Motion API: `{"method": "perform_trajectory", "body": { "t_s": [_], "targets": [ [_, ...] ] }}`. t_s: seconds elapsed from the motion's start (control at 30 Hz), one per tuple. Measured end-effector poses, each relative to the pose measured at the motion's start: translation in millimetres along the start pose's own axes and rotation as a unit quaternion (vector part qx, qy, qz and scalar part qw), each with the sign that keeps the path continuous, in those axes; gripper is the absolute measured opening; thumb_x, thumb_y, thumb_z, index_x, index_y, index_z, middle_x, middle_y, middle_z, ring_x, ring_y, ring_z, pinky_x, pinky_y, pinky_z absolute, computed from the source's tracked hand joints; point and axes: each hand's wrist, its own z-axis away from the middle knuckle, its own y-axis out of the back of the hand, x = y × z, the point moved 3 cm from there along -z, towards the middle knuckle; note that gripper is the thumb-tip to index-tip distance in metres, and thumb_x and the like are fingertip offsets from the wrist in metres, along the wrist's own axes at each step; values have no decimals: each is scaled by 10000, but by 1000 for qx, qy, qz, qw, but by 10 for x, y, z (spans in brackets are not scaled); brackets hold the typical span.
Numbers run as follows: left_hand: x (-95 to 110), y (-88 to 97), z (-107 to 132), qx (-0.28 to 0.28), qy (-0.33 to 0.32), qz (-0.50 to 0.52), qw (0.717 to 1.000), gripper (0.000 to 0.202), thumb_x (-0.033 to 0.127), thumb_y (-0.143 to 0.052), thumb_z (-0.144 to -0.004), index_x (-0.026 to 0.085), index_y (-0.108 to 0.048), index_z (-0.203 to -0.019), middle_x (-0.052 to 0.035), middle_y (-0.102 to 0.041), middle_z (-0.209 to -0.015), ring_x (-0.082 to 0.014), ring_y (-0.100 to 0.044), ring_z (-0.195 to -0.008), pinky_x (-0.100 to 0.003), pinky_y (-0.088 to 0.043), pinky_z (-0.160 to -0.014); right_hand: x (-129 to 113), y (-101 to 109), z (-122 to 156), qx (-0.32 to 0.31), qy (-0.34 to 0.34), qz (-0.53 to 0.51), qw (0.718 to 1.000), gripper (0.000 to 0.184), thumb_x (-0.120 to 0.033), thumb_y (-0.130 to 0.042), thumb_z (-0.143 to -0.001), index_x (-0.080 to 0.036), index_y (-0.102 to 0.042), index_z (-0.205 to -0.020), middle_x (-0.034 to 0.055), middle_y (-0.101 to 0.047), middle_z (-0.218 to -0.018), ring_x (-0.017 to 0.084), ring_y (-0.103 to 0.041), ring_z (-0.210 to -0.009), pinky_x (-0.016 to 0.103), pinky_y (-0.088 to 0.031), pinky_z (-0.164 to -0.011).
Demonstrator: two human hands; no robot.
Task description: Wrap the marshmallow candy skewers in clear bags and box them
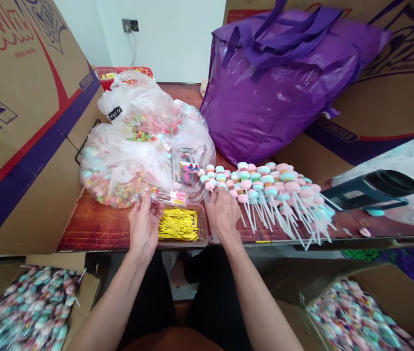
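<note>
I have the left grip [144,219] just left of the middle of the frame, thumb and fingers pinched on a clear wrapper [166,196]; its edges are hard to make out against the bags behind, though a pink-and-yellow label [178,197] shows. The right grip [223,212] is at mid-frame, back toward me, at the left end of the candy sticks [265,187]. Its fingertips are hidden, so I can't tell whether it is closed on a stick or only resting there. The candy sticks fan across the bench [77,224] right of centre, overlapping too much for me to count, white ends toward the bottom of the frame. Between the 2 grips is a clear tray [203,234] of yellow strips [178,224], its left side covered by the left grip. Cloudy plastic bags [119,151] at centre left blur the sweets inside. The purple bag [276,97] blocks the upper right of the bench. At lower left and lower right, the frame cuts off 2 boxes of candy.
</note>
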Motion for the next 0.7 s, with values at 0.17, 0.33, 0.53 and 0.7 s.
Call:
{"method": "perform_trajectory", "body": {
  "t_s": [0.17,0.33,0.53,0.7],
  "targets": [
    [-31,1,-68,2,18,2,1000,297,324,-858,-703,155,-645,-823,11,-686,-705,-98,-658,-610,-193,-470,-547,383,216,306,71,-8,-239,968,262,-328,-482,-909,-155,-674,-874,83,-681,-785,208,-586,-705,311,-431,-668],
    [-98,-11,-77,-8,49,-9,999,229,316,-802,-781,149,-647,-813,-25,-695,-709,-116,-686,-659,-189,-489,-570,639,347,668,39,-19,-425,904,287,-445,-635,-859,-164,-693,-843,15,-645,-707,161,-564,-636,275,-465,-612],
    [-169,-22,-32,-17,48,-27,998,265,328,-827,-748,153,-634,-791,-13,-686,-706,-100,-663,-629,-187,-496,-568,688,499,834,74,77,-378,920,206,-356,-603,-918,-201,-718,-846,25,-707,-793,178,-633,-723,301,-484,-704],
    [-153,-59,-29,-82,7,-55,995,405,400,-893,-622,159,-629,-812,14,-684,-716,-88,-647,-600,-190,-494,-569,737,606,804,101,188,-272,938,152,-279,-582,-943,-225,-710,-881,26,-729,-825,187,-663,-781,336,-440,-770]
  ]
}}
